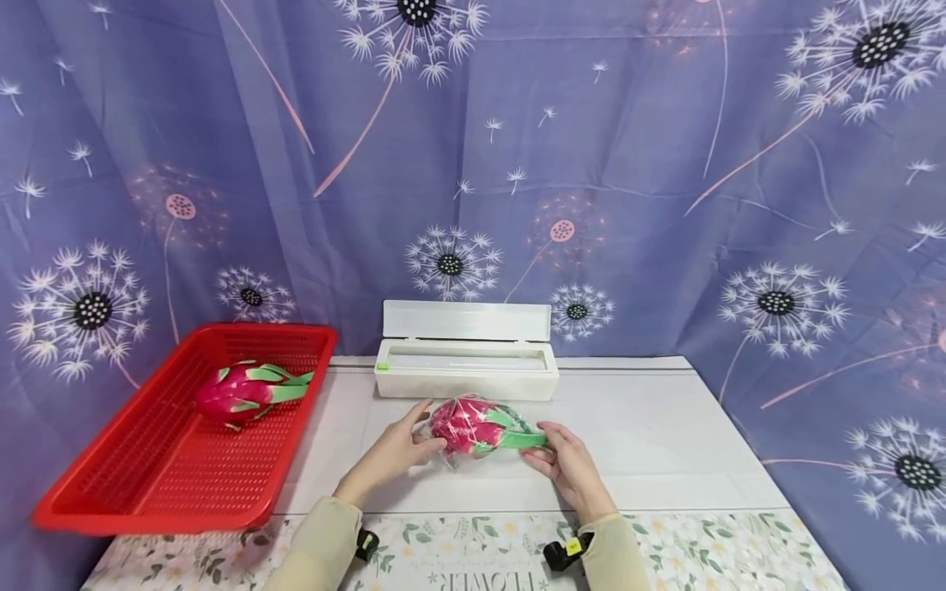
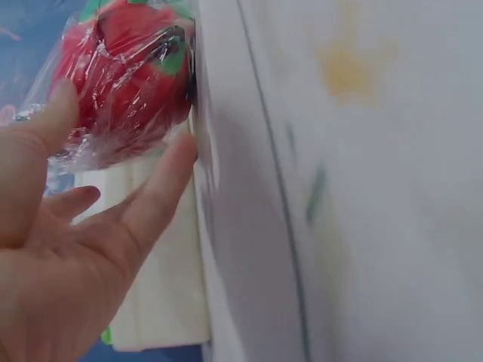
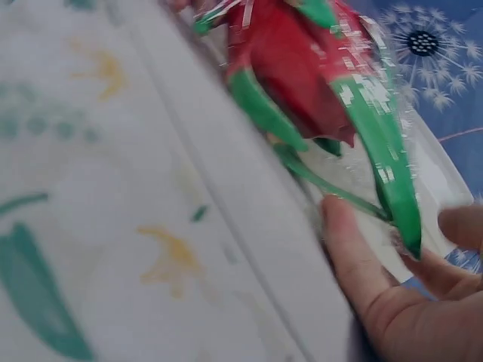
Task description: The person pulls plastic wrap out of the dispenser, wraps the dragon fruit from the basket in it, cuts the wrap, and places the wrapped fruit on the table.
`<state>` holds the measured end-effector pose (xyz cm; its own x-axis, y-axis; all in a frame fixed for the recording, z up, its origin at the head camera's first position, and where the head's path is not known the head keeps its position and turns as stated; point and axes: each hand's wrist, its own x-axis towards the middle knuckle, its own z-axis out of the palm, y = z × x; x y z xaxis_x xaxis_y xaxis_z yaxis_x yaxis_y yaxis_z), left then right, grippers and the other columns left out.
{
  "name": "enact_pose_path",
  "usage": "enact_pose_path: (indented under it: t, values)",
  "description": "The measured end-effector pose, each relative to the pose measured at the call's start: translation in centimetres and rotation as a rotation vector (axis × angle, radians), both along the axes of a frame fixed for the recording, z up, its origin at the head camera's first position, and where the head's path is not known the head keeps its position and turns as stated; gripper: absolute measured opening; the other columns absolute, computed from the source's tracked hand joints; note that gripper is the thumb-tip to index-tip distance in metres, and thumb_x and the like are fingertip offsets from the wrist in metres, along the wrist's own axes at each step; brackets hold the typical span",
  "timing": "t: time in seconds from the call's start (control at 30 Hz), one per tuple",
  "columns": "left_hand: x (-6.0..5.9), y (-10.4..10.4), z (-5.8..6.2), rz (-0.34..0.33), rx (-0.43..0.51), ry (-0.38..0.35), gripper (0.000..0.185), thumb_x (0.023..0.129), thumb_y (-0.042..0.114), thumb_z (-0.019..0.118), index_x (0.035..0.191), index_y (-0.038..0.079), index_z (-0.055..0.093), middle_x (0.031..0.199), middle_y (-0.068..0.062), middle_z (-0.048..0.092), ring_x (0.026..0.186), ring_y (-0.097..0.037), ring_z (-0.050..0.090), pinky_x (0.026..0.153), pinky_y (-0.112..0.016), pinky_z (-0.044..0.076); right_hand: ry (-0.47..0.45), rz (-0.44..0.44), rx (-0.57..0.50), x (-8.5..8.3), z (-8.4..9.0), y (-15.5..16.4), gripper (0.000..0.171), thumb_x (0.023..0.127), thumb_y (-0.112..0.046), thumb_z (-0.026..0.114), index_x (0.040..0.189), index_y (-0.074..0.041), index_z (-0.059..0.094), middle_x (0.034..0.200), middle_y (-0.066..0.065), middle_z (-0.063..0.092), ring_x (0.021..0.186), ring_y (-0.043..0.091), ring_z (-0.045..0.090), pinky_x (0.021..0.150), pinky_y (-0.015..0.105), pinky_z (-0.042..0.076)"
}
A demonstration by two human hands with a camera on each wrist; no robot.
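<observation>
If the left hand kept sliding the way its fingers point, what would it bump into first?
The left hand points right and slightly away, and its fingertips already touch the wrapped dragon fruit. So the fruit comes first. Beyond it probably waits the right hand, holding the green end, though depth is hard to judge.

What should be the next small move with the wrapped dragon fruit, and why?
Probably lift the wrapped fruit and carry it left to the red basket. Clear film already covers it, both hands hold its ends, left hand at the round end and right hand at the green tips, and another dragon fruit lies in the basket.
</observation>
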<state>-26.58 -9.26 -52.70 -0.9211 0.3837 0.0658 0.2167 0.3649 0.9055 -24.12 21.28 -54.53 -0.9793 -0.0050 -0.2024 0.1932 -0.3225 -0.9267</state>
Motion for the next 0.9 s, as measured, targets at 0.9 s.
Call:
enact_pose_path:
  t: [0.9]
  values:
    - [-0.8, 7.2, 2.5, -0.061, 0.196, -0.069, 0.07, 0.094, 0.035, 0.067, 0.15, 0.007, 0.035, 0.141, -0.022, 0.047, 0.104, -0.031, 0.064, 0.082, -0.036, 0.055, 0.022, 0.091, 0.136, -0.4, 6.0, 5.9, 0.035, 0.105, -0.008, 0.039, 0.131, 0.016, 0.04, 0.093, 0.014, 0.068, 0.085, 0.025, 0.071, 0.081, 0.033, 0.055]
